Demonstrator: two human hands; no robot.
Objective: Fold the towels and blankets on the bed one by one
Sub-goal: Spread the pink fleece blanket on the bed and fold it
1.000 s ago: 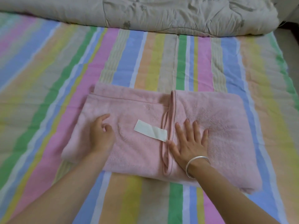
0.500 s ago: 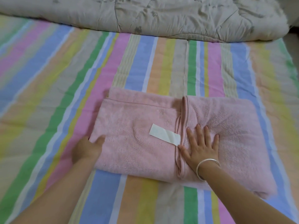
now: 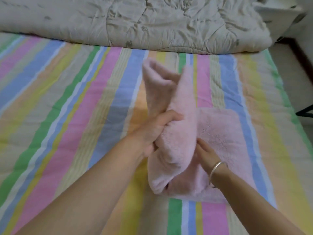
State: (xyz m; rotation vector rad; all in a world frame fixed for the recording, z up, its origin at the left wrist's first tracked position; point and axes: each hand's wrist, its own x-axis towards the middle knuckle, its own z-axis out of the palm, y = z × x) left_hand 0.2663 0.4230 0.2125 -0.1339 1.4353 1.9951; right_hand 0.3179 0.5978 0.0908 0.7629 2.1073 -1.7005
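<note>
A pink towel (image 3: 220, 133) lies on the striped bed sheet (image 3: 67, 116), near the middle of the bed. Its left half stands lifted up and over toward the right half, which stays flat. My left hand (image 3: 152, 131) grips that raised half, thumb and fingers curled round its thick edge. My right hand (image 3: 205, 154), a silver bangle on its wrist, rests with straight fingers on the towel at the fold line; part of the hand is hidden behind the raised half.
A crumpled beige quilt (image 3: 135, 22) runs across the far side of the bed. The bed's right edge (image 3: 286, 102) borders the floor, where a dark bar (image 3: 304, 111) shows. Striped sheet spreads to the left of the towel.
My left hand slid from the towel's top to its left edge, took hold of it and lifted that half up toward the right. My right hand stayed at the middle seam.
</note>
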